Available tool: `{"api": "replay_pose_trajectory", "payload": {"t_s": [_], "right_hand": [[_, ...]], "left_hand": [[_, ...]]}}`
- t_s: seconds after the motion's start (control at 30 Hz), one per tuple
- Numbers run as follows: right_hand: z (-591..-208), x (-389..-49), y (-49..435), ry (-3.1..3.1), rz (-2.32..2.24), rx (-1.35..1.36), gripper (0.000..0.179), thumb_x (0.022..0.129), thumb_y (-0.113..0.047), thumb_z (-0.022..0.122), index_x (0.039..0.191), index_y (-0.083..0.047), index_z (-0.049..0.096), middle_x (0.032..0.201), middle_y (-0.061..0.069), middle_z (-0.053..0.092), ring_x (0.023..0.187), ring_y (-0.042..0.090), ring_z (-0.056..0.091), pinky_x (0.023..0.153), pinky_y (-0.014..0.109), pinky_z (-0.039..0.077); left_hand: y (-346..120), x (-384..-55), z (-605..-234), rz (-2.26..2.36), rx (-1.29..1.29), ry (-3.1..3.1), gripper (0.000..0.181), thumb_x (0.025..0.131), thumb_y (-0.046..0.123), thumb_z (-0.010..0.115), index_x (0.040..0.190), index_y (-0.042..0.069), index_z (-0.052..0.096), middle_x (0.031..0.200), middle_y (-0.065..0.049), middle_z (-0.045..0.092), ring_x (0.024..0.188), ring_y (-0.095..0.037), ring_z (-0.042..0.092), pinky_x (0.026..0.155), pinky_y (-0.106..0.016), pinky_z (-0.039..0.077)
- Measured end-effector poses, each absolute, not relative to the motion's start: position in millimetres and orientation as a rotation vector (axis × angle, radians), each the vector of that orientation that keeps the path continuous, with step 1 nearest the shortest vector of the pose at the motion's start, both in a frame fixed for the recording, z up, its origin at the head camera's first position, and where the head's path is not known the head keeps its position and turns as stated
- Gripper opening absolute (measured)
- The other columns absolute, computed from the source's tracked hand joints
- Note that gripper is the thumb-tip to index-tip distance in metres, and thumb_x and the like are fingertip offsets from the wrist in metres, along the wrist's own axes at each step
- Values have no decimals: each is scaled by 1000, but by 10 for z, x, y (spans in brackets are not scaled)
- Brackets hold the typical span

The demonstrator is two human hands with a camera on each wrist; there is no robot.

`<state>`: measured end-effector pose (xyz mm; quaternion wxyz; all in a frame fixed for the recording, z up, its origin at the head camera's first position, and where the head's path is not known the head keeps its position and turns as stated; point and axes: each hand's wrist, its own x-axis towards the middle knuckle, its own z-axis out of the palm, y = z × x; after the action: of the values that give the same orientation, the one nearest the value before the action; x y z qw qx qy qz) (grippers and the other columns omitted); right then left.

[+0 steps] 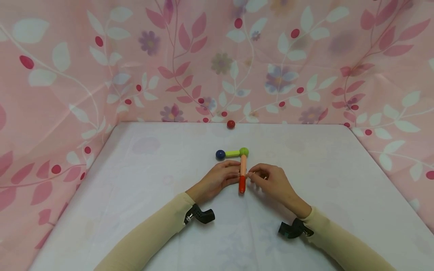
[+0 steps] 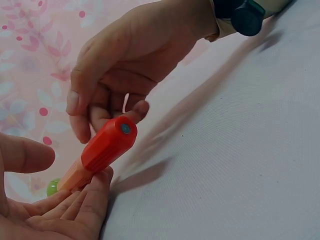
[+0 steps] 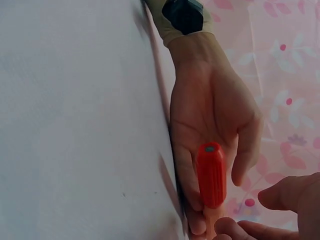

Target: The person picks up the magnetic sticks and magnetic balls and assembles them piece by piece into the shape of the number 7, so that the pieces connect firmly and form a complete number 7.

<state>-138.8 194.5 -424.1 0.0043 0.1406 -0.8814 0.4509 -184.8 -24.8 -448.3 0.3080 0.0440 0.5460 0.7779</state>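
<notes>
A magnetic rod, peach at the far part and red [image 1: 242,184] at the near end, runs toward me from a green ball [image 1: 244,151]. From that ball a yellow-green stick [image 1: 232,153] leads left to a dark blue ball [image 1: 220,154]. My left hand [image 1: 218,178] lies along the rod's left side, fingers extended and touching it, thumb apart in the left wrist view. On the other side my right hand [image 1: 271,182] has its fingers loosely bent beside the rod. In the right wrist view a right fingertip [image 3: 225,227] overlaps the peach part; whether it touches is unclear.
A red ball [image 1: 231,124] sits at the table's far edge, by the pink floral cloth [image 1: 203,75]. The white table [image 1: 162,222] spreads around both arms. Each wrist carries a black camera mount; the left one [image 1: 200,214] stands nearer the middle.
</notes>
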Motion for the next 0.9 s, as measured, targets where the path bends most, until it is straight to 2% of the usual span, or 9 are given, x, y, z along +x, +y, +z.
{"api": "replay_pose_trajectory", "payload": {"t_s": [0.17,0.4,0.73,0.9], "right_hand": [[-4178,-1495,2008,-2701,1390,485,13,99,-11,70,109,-4,76,90,8,74,73,27,68,61,33,53],[-4136,-1657,2074,-2675,1377,480,16,100,-10,70,113,-1,74,95,11,75,81,30,70,68,35,54],[-4074,-1997,2125,-2654,1312,466,16,100,-15,70,111,-5,75,91,14,74,81,33,69,64,34,48],[-4041,-2240,2104,-2650,1261,459,14,100,-16,71,110,-8,76,94,9,75,82,26,69,68,38,50]], "left_hand": [[-251,-1842,-4474,2065,118,1400,39,106,11,59,142,-2,52,131,-19,64,114,-30,68,98,-42,54],[-256,-1838,-4484,2052,155,1387,41,106,4,56,145,-1,48,138,-19,61,118,-34,66,92,-51,56],[-265,-1842,-4478,2011,201,1433,45,105,2,59,148,0,45,144,-19,56,119,-33,66,94,-44,56],[-261,-1837,-4473,2002,199,1439,45,105,2,60,148,1,46,144,-20,56,119,-32,66,94,-44,56]]}}
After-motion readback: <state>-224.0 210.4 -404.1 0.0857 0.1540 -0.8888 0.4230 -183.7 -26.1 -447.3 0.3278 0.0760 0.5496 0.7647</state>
